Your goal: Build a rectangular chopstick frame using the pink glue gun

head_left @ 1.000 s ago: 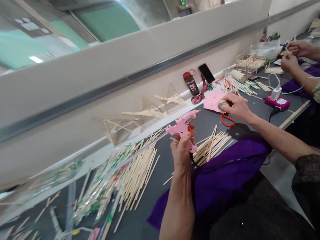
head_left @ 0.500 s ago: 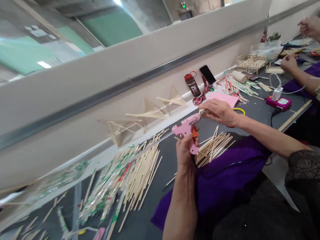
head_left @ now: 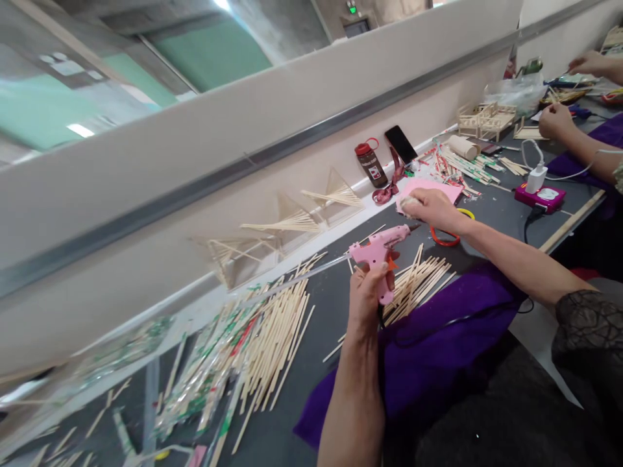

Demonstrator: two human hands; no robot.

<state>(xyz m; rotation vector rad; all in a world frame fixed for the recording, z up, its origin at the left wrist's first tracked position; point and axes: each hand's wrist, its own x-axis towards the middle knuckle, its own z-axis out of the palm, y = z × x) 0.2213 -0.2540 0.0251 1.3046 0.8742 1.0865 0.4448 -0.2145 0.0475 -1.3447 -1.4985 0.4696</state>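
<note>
My left hand [head_left: 366,295] is wrapped round the handle of a pink hot glue gun [head_left: 377,251] with an orange trigger. The gun's dark nozzle points right, and a clear glue stick trails from its back. My right hand [head_left: 435,209] is closed on a small pale wad [head_left: 409,205], perhaps tissue, above a pink sheet [head_left: 452,190] and apart from the nozzle. Just below that hand lie scissors [head_left: 445,237] with red and yellow handles. A pile of bare wooden sticks [head_left: 418,285] lies beside the gun, partly on purple cloth [head_left: 438,344].
Several stick frames [head_left: 292,224] lean by the wall. A bottle [head_left: 370,165] and a phone [head_left: 400,144] stand behind. Wrapped chopsticks [head_left: 204,363] spread leftward. A purple power socket [head_left: 540,196] with cords sits right, near another person's hands [head_left: 555,122] and stick models [head_left: 487,120].
My right hand has pulled the wad off the nozzle, moving right and closing more tightly. The nozzle now shows. My left hand and the glue gun have shifted slightly right.
</note>
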